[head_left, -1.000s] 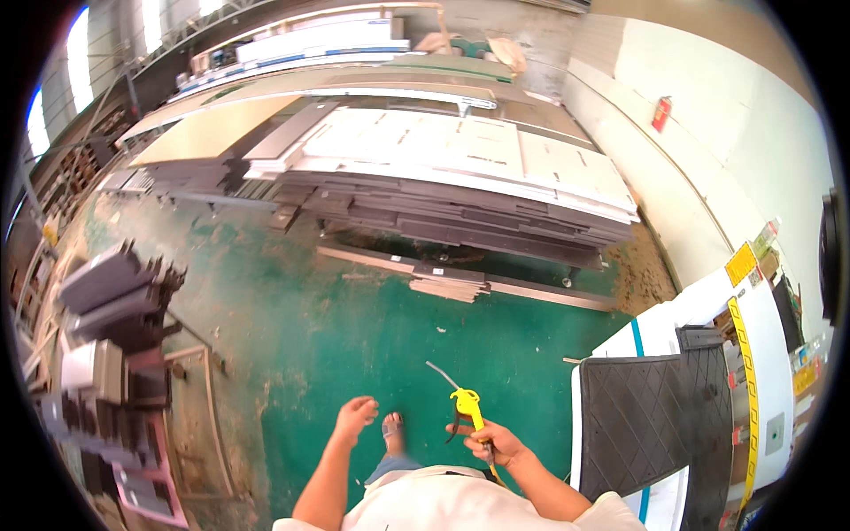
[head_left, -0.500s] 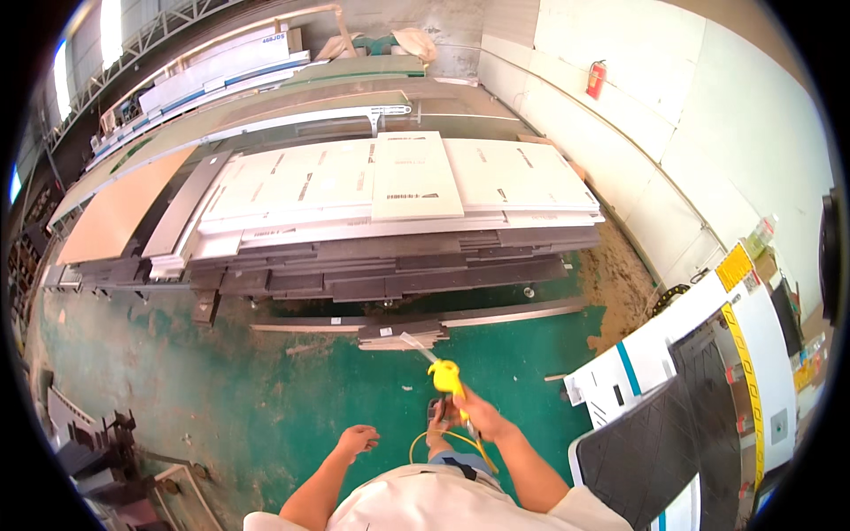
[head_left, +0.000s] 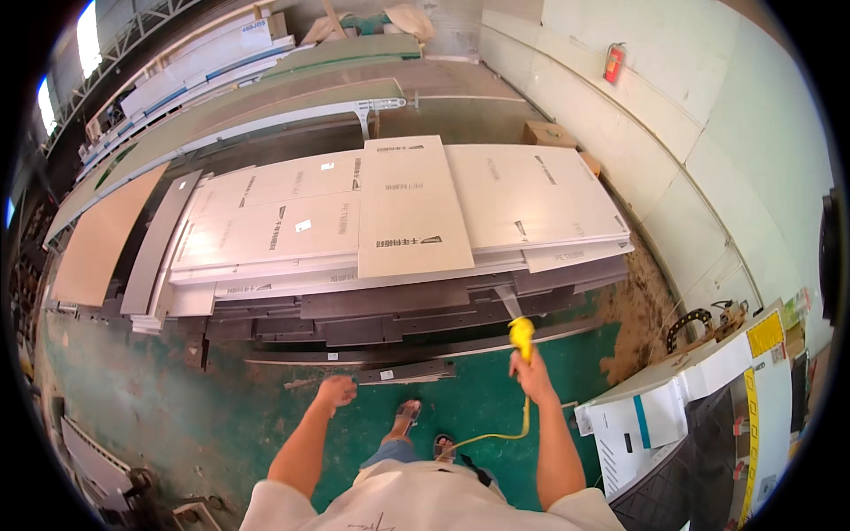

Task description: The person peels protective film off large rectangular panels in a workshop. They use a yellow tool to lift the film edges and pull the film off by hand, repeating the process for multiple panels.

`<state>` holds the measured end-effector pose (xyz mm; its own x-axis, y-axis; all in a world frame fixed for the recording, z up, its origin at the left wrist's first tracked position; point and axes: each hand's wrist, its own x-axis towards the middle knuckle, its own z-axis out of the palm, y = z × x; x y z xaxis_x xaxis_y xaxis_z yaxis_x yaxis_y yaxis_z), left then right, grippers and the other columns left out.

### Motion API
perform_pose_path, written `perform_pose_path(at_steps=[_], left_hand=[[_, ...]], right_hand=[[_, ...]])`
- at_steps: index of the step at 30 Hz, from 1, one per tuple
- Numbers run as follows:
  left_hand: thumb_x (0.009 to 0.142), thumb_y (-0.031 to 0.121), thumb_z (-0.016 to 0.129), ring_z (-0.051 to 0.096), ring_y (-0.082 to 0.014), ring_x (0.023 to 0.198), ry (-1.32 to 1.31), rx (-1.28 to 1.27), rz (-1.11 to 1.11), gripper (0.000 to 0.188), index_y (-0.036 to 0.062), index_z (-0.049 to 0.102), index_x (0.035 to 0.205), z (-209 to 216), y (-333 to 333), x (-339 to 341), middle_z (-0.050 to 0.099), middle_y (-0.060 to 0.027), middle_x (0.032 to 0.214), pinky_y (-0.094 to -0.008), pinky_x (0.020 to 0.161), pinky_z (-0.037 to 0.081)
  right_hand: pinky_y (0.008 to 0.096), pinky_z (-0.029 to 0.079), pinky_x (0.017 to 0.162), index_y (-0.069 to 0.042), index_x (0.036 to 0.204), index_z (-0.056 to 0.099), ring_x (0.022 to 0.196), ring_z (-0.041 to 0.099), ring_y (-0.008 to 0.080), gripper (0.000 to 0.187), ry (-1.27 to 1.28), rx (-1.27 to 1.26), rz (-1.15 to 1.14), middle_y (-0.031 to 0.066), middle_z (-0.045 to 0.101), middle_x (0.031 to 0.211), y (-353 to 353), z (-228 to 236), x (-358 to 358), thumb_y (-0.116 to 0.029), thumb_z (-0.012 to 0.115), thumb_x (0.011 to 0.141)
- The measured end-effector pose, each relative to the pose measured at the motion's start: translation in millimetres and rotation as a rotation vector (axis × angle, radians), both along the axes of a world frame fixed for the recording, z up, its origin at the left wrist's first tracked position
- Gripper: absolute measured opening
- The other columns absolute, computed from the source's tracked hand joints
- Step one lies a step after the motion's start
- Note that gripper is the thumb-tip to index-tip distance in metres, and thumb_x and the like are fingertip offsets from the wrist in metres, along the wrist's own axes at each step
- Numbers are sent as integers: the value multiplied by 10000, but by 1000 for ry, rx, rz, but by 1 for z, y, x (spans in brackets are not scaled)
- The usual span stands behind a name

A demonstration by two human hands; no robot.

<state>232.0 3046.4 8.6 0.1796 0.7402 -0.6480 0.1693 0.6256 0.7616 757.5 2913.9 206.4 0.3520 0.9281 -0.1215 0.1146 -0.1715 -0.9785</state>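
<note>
My right hand (head_left: 532, 375) is wrapped round a yellow air blow gun (head_left: 522, 334). Its pale nozzle (head_left: 508, 302) points away from me toward the front of the stacked panels. A thin yellow hose (head_left: 496, 435) hangs from the gun and loops back toward my waist. My left hand (head_left: 336, 394) hovers over the floor with its fingers curled in, and nothing shows in it. Ahead lies a wide stack of white printed panels (head_left: 301, 221), with one panel (head_left: 414, 208) laid across the top. Dark boards (head_left: 372, 323) are piled beneath them.
Several long strips (head_left: 407, 372) lie on the green floor (head_left: 257, 416) before the stack. To the right stands a white and black machine (head_left: 708, 434) with yellow markings. A red fire extinguisher (head_left: 614, 64) hangs on the wall. A conveyor-like frame (head_left: 292, 115) runs behind the stack.
I am nearer the stack. My right hand has swung the air blow gun forward and to the right, and the hose has stretched out. My left hand has moved forward and slightly left.
</note>
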Motion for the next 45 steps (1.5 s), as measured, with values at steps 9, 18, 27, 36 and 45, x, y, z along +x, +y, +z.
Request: perform_pose_path(at_steps=[9,18,27,36,45], left_hand=[[993,399,650,656,-197,905,-67,120,207,446,17,658,1224,61,300,170,682,-80,1097,-356,690,574],[975,318,707,658,-197,913,-59,159,-37,415,-29,668,1200,26,281,196,709,-116,1028,-363,686,564],[931,262,772,698,-199,988,-366,-338,-780,433,28,666,1280,47,71,246,711,-90,1191,-367,878,565],[1047,199,572,646,-273,1182,-588,-176,-35,339,-21,576,1305,34,276,227,664,-136,1292,-406,1038,523],[1041,255,618,547,-289,1327,-617,-335,-504,514,31,472,1479,46,34,291,561,-132,1451,-467,1112,462]], right_hand=[[288,531,746,-39,1301,646,877,670,161,377,-9,-451,38,60,692,982,-36,-55,-52,-111,641,931],[324,470,579,-61,1173,650,739,617,130,235,425,-346,-202,27,643,925,94,-99,-74,-147,631,954],[439,591,817,-15,1291,609,1046,699,277,386,715,-126,-1052,115,682,1199,62,-139,-59,-208,703,970],[361,562,741,2,1093,700,823,675,204,406,413,-197,-1685,77,719,966,-189,-134,-87,-372,759,947],[349,433,615,22,816,688,701,489,105,469,16,-542,-2102,-6,581,728,-466,-70,-189,-423,817,884]])
